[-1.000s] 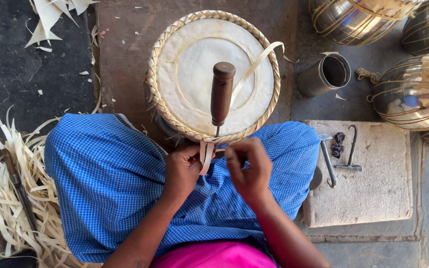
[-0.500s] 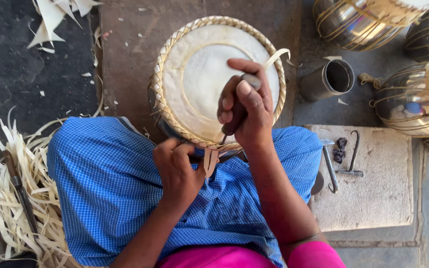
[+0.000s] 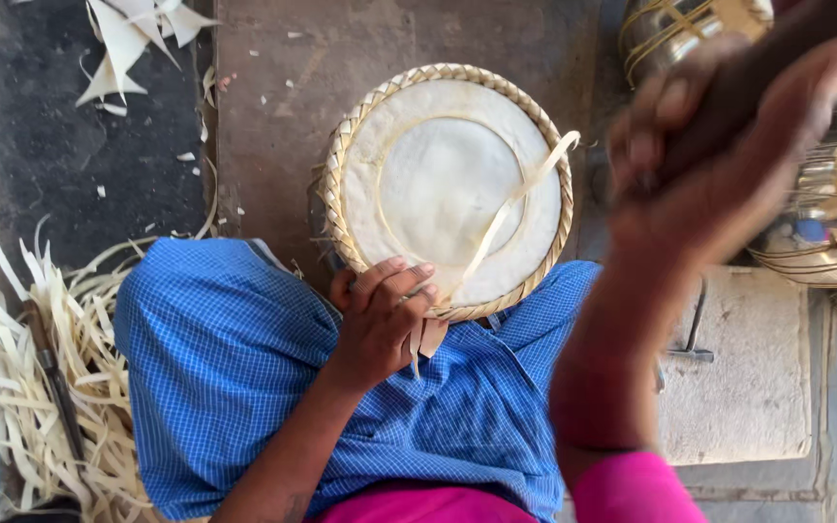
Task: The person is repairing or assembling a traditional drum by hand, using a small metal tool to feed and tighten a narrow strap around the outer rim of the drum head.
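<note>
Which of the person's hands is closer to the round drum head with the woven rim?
Left. The left hand rests on the round drum head's woven rim at its near edge; the right hand is raised off to its right, gripping a dark handle.

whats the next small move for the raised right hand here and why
Probably bring the right hand and its dark wooden-handled tool down to the woven rim near the left hand. That hand pins loose strip ends at the drum's near edge, and one strip lies slack across the skin.
</note>
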`<action>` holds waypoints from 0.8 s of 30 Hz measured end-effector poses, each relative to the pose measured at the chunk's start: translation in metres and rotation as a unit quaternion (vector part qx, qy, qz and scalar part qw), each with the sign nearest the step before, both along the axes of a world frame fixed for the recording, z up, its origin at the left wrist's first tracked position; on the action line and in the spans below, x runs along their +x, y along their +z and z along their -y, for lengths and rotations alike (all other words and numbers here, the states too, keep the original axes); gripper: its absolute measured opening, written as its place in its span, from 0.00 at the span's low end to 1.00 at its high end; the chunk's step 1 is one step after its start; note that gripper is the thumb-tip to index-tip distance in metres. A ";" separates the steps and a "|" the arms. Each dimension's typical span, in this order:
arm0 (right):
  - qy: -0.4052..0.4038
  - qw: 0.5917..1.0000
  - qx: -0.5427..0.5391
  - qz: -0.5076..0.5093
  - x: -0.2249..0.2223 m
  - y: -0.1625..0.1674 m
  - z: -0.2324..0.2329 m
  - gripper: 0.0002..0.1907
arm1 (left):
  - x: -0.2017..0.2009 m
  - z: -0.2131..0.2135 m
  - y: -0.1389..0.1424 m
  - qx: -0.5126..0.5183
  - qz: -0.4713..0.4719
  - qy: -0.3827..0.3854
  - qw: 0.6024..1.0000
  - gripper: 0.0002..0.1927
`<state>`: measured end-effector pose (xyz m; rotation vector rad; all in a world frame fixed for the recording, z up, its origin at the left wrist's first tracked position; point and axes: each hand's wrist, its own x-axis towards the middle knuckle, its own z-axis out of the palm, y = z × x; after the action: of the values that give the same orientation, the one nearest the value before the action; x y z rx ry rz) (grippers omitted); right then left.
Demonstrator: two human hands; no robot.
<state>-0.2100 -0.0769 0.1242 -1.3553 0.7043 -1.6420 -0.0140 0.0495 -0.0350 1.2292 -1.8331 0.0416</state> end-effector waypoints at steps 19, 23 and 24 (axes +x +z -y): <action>-0.073 0.800 -0.085 -0.590 0.011 -0.094 -0.083 0.11 | 0.007 0.000 0.012 0.041 0.013 -0.013 0.999 0.16; -0.029 0.975 0.022 -0.221 -0.003 -0.114 -0.076 0.13 | 0.008 -0.003 0.010 0.049 0.013 -0.019 0.999 0.16; -0.008 0.995 0.090 -0.045 -0.011 -0.114 -0.072 0.15 | 0.010 -0.002 0.011 0.050 0.018 -0.018 0.998 0.16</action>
<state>-0.2213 -0.0046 0.0098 -1.3026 0.8955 -1.4991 -0.0044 0.0519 -0.0245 1.2713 -1.9088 -0.0499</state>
